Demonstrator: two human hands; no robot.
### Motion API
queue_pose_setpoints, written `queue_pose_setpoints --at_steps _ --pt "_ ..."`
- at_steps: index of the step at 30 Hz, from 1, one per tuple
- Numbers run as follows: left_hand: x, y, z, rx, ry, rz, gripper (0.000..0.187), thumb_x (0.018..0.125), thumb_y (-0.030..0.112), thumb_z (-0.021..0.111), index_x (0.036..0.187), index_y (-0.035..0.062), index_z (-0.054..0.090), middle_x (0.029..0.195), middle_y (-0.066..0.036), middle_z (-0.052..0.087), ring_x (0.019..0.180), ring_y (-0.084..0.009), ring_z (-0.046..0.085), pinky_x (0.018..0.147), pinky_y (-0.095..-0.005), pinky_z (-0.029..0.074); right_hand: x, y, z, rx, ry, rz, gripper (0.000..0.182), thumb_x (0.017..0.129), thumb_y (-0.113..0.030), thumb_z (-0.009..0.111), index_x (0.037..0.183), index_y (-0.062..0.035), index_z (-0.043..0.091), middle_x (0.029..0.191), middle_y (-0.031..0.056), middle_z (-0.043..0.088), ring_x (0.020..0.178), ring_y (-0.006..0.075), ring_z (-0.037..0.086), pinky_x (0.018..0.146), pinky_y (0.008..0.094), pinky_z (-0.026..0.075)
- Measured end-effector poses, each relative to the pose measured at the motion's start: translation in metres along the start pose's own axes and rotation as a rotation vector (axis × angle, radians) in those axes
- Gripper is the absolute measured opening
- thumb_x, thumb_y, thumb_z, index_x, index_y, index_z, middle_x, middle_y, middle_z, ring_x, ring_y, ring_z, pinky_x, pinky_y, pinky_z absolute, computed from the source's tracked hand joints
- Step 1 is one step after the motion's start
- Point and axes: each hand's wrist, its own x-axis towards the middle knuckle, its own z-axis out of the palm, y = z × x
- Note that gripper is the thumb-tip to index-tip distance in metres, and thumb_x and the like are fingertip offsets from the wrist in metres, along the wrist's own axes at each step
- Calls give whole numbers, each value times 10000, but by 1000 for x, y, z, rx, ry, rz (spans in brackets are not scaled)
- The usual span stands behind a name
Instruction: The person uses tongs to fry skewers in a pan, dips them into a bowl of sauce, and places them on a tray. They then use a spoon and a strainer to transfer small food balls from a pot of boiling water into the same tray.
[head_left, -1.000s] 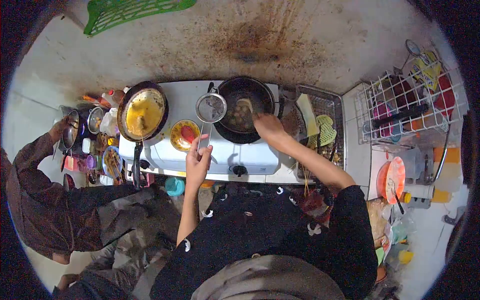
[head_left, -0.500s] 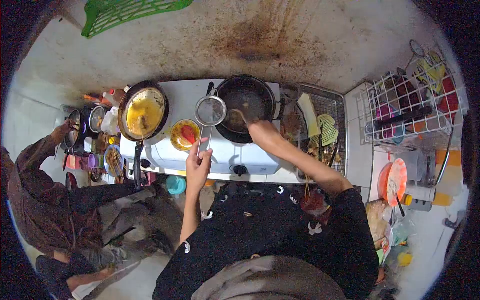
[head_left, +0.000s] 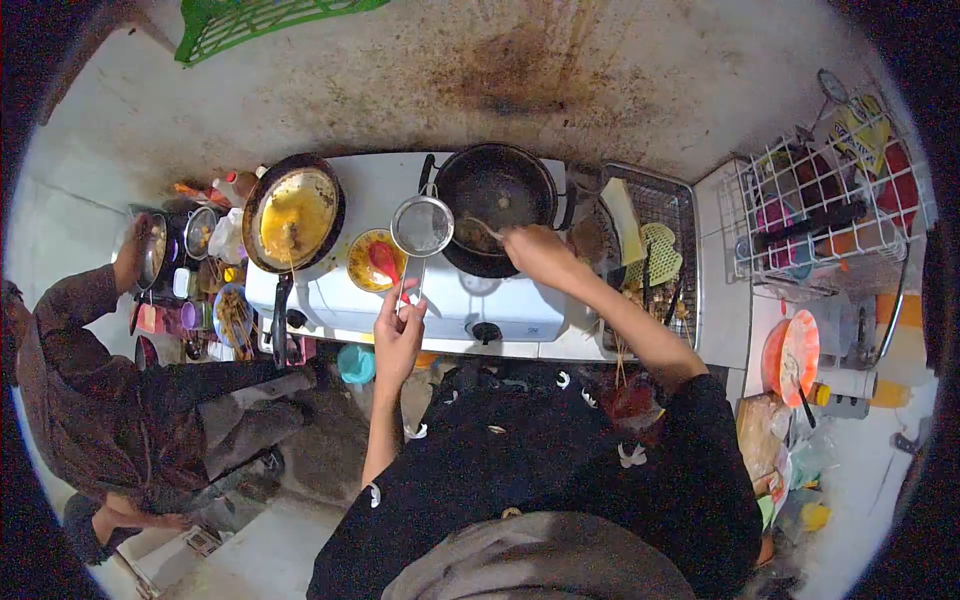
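Note:
My left hand [head_left: 398, 335] is closed round the thin handle of a round mesh strainer [head_left: 422, 225], its basket held level beside the rim of a dark wok [head_left: 497, 180]. My right hand [head_left: 543, 255] grips a slim metal utensil [head_left: 486, 229], whose tip reaches down into the wok; I cannot make out whether it is a fork or a spoon. A small pale bit lies on the wok's bottom. Left of the strainer is a bowl [head_left: 357, 272] of yellow-orange mixture with a red spoon [head_left: 383, 260] in it.
A frying pan [head_left: 337, 215] with yellow liquid sits on the left of the white stove [head_left: 420, 312]. A wire tray [head_left: 688, 215] with a yellow perforated skimmer [head_left: 660, 255] stands to the right, below a white wire basket [head_left: 800, 160]. A co-worker [head_left: 90, 400] works at the left.
The view has shifted slightly. My hands keep their grips; the utensil's tip has moved a little within the wok. The co-worker's lower arm has moved.

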Motion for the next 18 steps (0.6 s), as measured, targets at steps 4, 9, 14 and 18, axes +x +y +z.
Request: queue_pose_setpoints --at_steps 4,9,14,18 --pt "-1 -5 1 10 11 5 327 826 109 495 1130 29 404 513 86 350 432 2 281 393 -160 195 8 2 -6 138 -7 81 247 796 -149 390 813 48 538 722 238 550 709 379 548 649 443 430" --pt "-5 -2 1 44 -21 -16 329 824 108 496 1129 29 402 514 80 351 439 -3 289 398 -164 207 14 34 -3 307 52 85 287 839 -188 390 963 28 534 870 193 573 823 303 556 724 350 414" --pt "-1 -12 7 32 -49 -38 301 816 86 491 1100 22 412 507 73 345 445 -9 287 407 -175 212 -4 46 -45 341 -8 202 302 851 -225 410 965 25 534 902 187 573 851 274 552 742 319 409" --pt "10 -25 15 69 -106 -7 282 803 72 487 1069 11 418 502 69 340 454 -19 278 426 -183 219 -22 49 -81 282 137 126 316 848 -280 363 963 -52 549 922 189 554 868 340 527 744 403 396"
